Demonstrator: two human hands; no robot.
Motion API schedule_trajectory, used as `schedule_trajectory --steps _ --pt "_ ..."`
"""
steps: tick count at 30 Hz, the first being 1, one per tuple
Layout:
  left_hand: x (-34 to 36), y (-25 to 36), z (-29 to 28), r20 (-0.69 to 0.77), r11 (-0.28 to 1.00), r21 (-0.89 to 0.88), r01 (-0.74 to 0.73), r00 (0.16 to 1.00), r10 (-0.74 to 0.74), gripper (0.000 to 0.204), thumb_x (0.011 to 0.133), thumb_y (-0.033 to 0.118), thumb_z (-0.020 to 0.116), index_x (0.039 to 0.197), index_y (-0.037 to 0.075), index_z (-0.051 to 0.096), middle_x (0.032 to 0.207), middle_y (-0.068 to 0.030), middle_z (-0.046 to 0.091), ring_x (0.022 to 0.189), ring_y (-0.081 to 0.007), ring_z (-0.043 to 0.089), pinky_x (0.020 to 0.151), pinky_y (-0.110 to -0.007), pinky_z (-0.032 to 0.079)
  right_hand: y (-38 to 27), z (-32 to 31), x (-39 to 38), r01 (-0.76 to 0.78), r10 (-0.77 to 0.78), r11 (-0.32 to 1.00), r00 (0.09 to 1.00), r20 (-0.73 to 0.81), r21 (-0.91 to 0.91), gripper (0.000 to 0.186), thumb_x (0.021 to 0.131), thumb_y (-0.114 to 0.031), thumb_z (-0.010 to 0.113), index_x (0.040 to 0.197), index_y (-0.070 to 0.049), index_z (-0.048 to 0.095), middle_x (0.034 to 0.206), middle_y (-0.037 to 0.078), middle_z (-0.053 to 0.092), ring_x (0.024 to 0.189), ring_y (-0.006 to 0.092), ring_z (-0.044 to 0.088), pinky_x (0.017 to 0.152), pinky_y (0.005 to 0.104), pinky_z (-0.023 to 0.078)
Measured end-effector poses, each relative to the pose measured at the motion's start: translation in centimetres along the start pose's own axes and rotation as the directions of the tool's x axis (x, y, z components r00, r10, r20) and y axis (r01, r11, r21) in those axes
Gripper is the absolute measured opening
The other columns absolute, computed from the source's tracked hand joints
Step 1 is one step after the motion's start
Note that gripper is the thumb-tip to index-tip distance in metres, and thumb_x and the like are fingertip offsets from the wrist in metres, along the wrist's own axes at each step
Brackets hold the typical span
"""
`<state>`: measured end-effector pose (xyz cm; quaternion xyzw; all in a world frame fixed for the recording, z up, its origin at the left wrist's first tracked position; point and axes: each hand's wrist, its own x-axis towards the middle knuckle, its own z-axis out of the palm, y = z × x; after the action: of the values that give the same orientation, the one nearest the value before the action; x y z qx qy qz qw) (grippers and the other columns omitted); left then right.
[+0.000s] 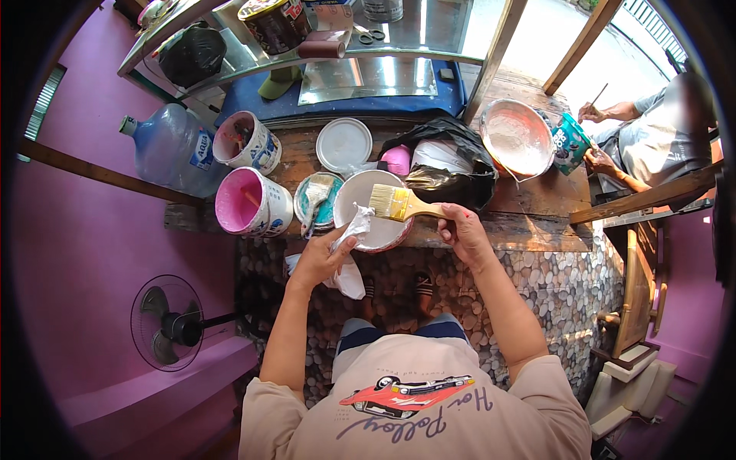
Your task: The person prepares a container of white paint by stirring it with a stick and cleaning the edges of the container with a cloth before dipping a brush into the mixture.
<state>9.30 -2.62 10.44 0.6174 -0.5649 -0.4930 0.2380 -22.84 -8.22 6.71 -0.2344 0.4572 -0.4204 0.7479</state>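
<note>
A wide flat paintbrush (391, 202) with pale bristles and a wooden handle is gripped in my right hand (466, 236), bristles toward the left. My left hand (323, 261) is closed around a crumpled white plastic bag (349, 280), part of which sticks up near the bristles. Below both lies a round white tub (346, 193), pale inside; the brush hangs above its opening. Just left of it, a second paintbrush (316, 192) rests across a small turquoise paint container (325, 205).
Two paint buckets, one pink inside (274, 208) and one whitish (268, 152), stand left beside a water jug (172, 157). A white lid (344, 146), black plastic bag (477, 165) and large paint bucket (520, 134) sit on the wooden bench. At right, a person (663, 134) holds a teal tub (569, 144).
</note>
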Motion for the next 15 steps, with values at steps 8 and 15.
schedule_trajectory --steps 8,15 --pt "-0.1 0.5 0.0 -0.015 0.999 0.046 -0.005 1.000 0.006 0.049 0.100 0.041 0.065 0.138 0.010 0.064 0.065 -0.0070 0.065 0.052 -0.0107 0.059 0.055 -0.031 0.051 1.1 -0.2 0.3 -0.069 0.071 0.991 0.997 -0.018 0.113 0.026 0.098 -0.028 0.066 0.109 -0.005 0.069 0.074 -0.001 0.061 0.055 0.0081 0.051 0.051 0.0217 0.041" --pt "-0.2 0.2 0.2 -0.039 0.997 0.077 -0.024 0.999 0.027 0.050 0.099 0.042 0.066 0.140 0.013 0.063 0.066 -0.0087 0.066 0.051 -0.0121 0.059 0.056 -0.032 0.052 1.0 0.3 0.2 -0.096 0.102 0.987 0.994 -0.042 0.132 0.022 0.097 -0.026 0.066 0.105 -0.006 0.066 0.073 0.000 0.061 0.054 0.0087 0.052 0.051 0.0228 0.042"
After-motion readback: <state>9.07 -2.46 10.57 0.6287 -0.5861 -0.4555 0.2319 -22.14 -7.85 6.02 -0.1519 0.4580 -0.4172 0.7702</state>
